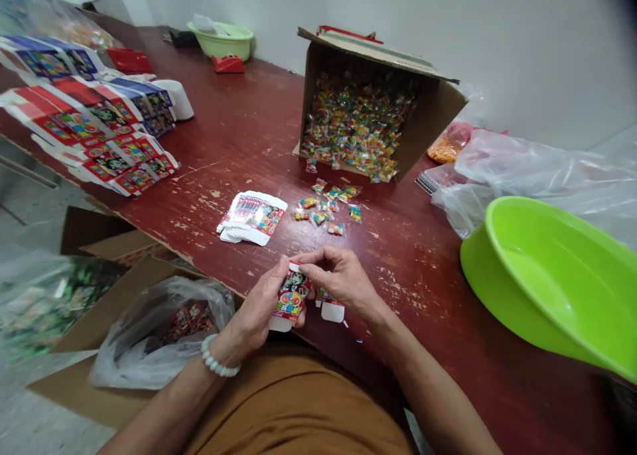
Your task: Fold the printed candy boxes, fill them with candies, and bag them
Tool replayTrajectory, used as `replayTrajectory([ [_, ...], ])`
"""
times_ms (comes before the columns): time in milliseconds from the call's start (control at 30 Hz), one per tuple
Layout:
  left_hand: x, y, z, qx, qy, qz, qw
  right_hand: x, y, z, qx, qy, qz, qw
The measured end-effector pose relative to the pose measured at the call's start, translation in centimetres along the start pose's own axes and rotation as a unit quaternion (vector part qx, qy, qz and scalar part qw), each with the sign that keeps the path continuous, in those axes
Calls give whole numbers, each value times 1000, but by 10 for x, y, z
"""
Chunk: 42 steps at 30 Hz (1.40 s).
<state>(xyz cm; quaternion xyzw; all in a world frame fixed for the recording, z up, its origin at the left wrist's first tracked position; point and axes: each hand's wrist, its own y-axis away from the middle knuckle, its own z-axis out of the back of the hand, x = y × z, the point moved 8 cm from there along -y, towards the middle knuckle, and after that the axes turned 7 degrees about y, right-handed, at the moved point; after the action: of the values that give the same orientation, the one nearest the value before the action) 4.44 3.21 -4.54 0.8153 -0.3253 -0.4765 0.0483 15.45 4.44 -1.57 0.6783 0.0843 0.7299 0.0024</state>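
Observation:
My left hand [266,302] is wrapped round a small red printed candy box [292,294], held upright at the table's near edge with a white flap hanging at its bottom. The fingers of my right hand [341,276] pinch the white flap at the top of the same box. Under my right hand lies another red carton [331,306], partly covered, with its white flap showing. Beyond my hands rests a fanned stack of flat cartons [256,216]. Several clear candy packets [323,209] lie loose to the right of that stack.
A cardboard box [428,123] tipped on its side spills candy packets at the back. Bundled cartons [109,123] stand at left. A green basin [507,276] sits at right beside plastic bags [542,170]. Below the left table edge, an open carton holds a plastic bag [134,349].

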Motion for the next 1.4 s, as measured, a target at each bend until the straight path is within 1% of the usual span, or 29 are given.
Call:
replayTrajectory([
  [100, -2, 0, 1, -9, -29, -9, 1000, 0, -6, 1, -9, -23, -36, 999],
  [200, -5, 1, 3, -5, -48, -20, 999, 1, -8, 1, -14, -48, -43, 998],
  [300, -6, 0, 5, -1, -47, -29, 998, 1, -7, 1, -10, -41, -40, 998],
  [367, -4, -1, 5, 7, -35, -26, 999, 4, -5, 2, 9, -24, -17, 1000],
  [500, 2, -3, 6, 16, -6, -13, 1000, 15, 3, -3, 103, 30, 41, 993],
  [533, 3, -3, 6, 14, -2, -11, 1000, 17, 6, -4, 114, 58, 59, 990],
  [600, 5, -3, 7, 6, -2, -11, 1000, 25, 10, -3, 100, 135, 113, 979],
  [667, 6, -1, 7, -6, -9, -17, 1000, 31, 12, -4, 72, 216, 172, 958],
  [700, 6, 1, 7, -10, -11, -19, 1000, 32, 11, -4, 70, 244, 191, 948],
  [767, 6, 4, 7, -16, -9, -14, 1000, 29, 0, 0, 74, 271, 195, 940],
  [800, 5, 5, 8, -20, -5, -13, 1000, 25, -9, 8, 58, 280, 183, 940],
  [833, 3, 6, 10, -26, 0, -14, 1000, 22, -19, 21, 26, 295, 166, 941],
  [867, 0, 5, 12, -32, 5, -19, 999, 18, -31, 38, -28, 319, 144, 936],
  [900, -4, 5, 16, -40, 10, -27, 999, 14, -41, 58, -95, 355, 114, 923],
  [933, -9, 4, 19, -46, 15, -38, 998, 8, -50, 77, -153, 399, 79, 900],
  [967, -13, 2, 24, -53, 18, -48, 997, 2, -57, 91, -190, 441, 41, 876],
  [1000, -16, 0, 28, -61, 17, -56, 996, -5, -63, 102, -210, 471, 9, 857],
  [1033, -19, -1, 33, -70, 12, -63, 995, -11, -68, 108, -214, 490, -13, 845],
  [1067, -21, -3, 37, -78, 4, -70, 994, -17, -72, 111, -209, 499, -26, 841],
  [1167, -30, -7, 46, -97, -11, -92, 991, -28, -74, 110, -183, 488, -28, 853],
  [1233, -38, -8, 50, -112, -1, -107, 988, -31, -72, 108, -177, 480, -28, 859],
  [1333, -48, -10, 55, -129, 34, -111, 985, -31, -66, 109, -190, 411, -10, 892],
  [1400, -53, -11, 59, -131, 48, -109, 984, -28, -60, 110, -207, 326, 6, 922],
])
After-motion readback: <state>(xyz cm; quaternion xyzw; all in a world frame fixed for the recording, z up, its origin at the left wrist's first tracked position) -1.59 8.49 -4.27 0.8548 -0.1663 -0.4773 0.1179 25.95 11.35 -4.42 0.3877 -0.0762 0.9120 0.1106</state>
